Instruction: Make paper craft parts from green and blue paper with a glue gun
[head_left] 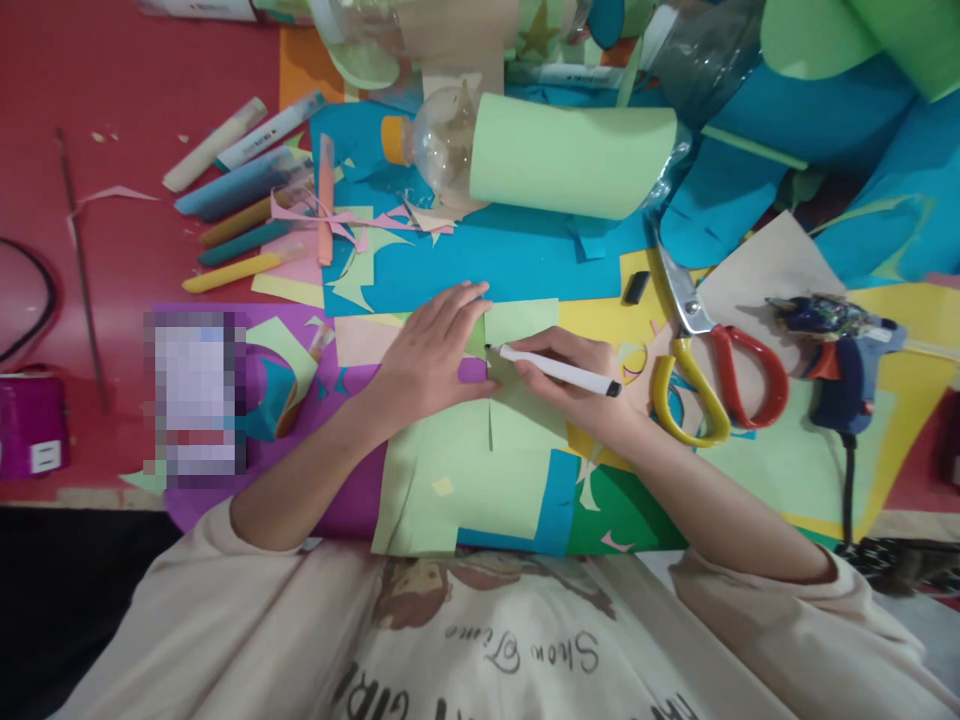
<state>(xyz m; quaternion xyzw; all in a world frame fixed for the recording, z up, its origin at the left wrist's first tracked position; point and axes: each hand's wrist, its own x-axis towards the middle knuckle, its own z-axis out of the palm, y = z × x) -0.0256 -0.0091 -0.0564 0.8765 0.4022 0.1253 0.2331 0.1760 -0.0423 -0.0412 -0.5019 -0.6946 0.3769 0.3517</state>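
Observation:
My left hand (429,345) lies flat with fingers stretched out, pressing on a light green sheet of paper (480,470) and the coloured sheets under it. My right hand (574,385) is closed around a white marker pen (559,369) with a black end. The pen's tip touches the green paper just right of my left fingertips. A small square green piece (521,320) lies just beyond the pen tip.
Scissors (701,350) with yellow and red handles lie to the right, then a blue glue gun (840,355) with its cord. A clear bottle wrapped in green paper (570,155) lies behind. Markers and paper rolls (240,190) sit at the back left, with paper scraps all around.

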